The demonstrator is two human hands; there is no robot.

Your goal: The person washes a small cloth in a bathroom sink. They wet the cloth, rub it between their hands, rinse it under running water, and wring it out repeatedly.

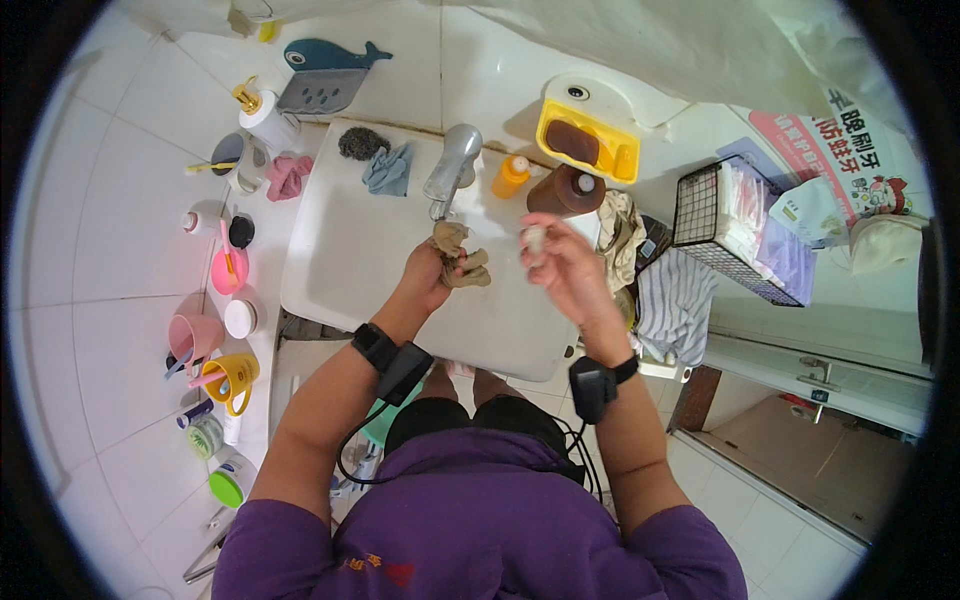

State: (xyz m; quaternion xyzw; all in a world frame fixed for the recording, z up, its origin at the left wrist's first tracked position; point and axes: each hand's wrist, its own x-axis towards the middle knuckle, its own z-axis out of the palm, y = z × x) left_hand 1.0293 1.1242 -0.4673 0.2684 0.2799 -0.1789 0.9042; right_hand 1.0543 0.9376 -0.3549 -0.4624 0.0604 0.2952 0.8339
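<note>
My left hand (426, 279) grips a wet-looking, bunched tan cloth (466, 270) just below the metal faucet (454, 161) of a white washbasin (360, 255). To the right, my right hand (564, 274) is raised over the basin's right part, its fingers curled around a small whitish object (535, 241), blurred, perhaps a piece of soap. A dark steel-wool scrubber (363, 143) and a blue-grey cloth (388, 169) lie on the basin's back left corner. Behind my right hand stand an orange bottle (511, 177) and a brown bottle (564, 192) with a pale top.
A yellow soap tray (628, 161) holding a brown bar hangs on the wall. Cups, jars and a white pump bottle (268, 120) line the left ledge, near a pink cloth (289, 178). A black wire basket (697, 206) and a striped cloth (676, 304) are at right.
</note>
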